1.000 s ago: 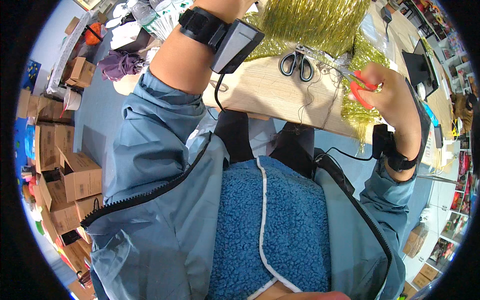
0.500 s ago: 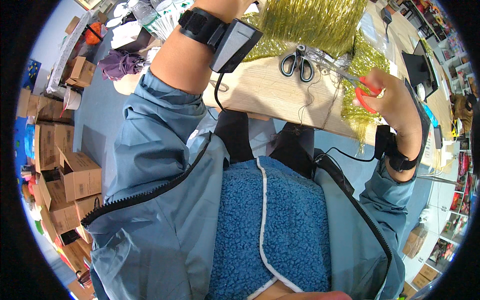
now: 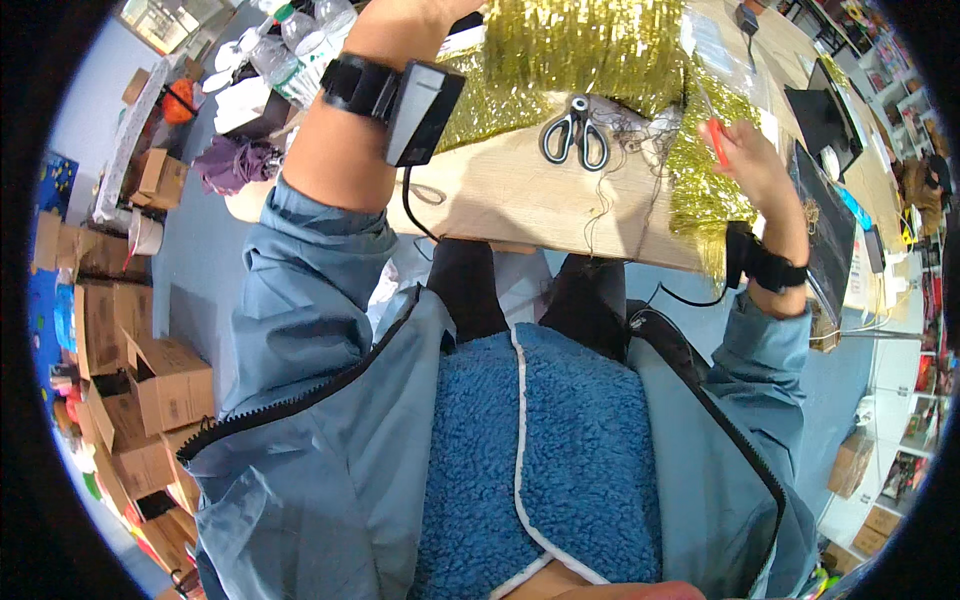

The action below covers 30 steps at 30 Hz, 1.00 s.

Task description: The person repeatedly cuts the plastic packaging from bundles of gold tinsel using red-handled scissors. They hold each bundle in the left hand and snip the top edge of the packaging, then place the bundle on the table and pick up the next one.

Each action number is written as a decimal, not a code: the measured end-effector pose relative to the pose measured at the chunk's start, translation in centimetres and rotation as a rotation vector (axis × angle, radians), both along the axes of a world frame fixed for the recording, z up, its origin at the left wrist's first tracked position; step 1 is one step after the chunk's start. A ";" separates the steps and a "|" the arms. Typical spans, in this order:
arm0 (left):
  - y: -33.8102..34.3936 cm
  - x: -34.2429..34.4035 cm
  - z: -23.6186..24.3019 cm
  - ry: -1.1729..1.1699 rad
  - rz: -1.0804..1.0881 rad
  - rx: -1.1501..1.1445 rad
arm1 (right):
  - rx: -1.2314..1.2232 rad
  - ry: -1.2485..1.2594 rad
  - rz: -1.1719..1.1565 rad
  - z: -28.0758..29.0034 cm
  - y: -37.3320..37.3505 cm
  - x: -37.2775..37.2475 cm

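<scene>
My right hand (image 3: 752,160) is closed around the red handles of a pair of scissors (image 3: 719,143). Their blades point up and away, over a strip of gold tinsel fringe (image 3: 700,192) that hangs past the table's front edge. At the top edge, my left hand (image 3: 425,14) shows only in part, its fingers cut off by the frame. Close by that hand, a wide curtain of gold tinsel (image 3: 585,50) hangs above the table. Lying on the wood below it is a second pair of scissors (image 3: 575,133) with black and grey handles.
Dark tangled threads (image 3: 640,130) lie on the wooden table (image 3: 500,205). Clear bottles (image 3: 285,50) and a purple umbrella (image 3: 230,162) are at the left. A black monitor (image 3: 825,115) stands to the right. Cardboard boxes (image 3: 165,385) are stacked at far left.
My left arm and the hanging tinsel have shifted left. My right hand has turned and moved a little left and up with the red scissors, whose blades now point more upward.
</scene>
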<state>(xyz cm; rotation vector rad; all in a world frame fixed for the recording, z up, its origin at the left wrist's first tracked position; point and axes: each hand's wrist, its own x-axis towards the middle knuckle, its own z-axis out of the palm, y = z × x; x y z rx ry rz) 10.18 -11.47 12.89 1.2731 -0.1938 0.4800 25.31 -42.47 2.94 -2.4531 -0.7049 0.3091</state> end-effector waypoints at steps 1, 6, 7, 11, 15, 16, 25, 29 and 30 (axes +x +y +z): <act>0.0 0.0 0.1 -0.006 -0.050 -0.031 | 0.192 0.189 -0.022 -0.6 0.6 0.5; -1.0 0.2 0.4 0.030 -0.238 -0.157 | 1.100 0.618 0.113 -5.1 5.6 -1.4; -1.3 0.2 0.3 0.041 -0.208 -0.151 | 1.193 0.763 0.203 -5.8 7.2 -1.8; -1.6 0.6 0.1 0.046 -0.257 -0.150 | 1.195 1.063 0.486 -7.9 10.9 -3.2; -0.3 0.7 0.0 0.039 -0.285 -0.157 | 1.118 1.134 0.444 -9.2 10.3 -3.4; 0.1 0.6 -0.1 0.028 -0.297 -0.159 | 1.126 1.105 0.388 -9.4 9.8 -2.9; 2.9 -0.8 0.3 -0.021 -0.076 -0.245 | 1.179 0.795 -0.077 -10.8 1.3 2.6; 4.0 -1.2 0.4 -0.032 -0.031 -0.264 | 1.147 0.559 -0.143 -10.4 -2.1 3.8; 4.3 -1.3 0.4 -0.048 -0.051 -0.268 | 1.145 0.513 -0.192 -10.2 -2.5 4.0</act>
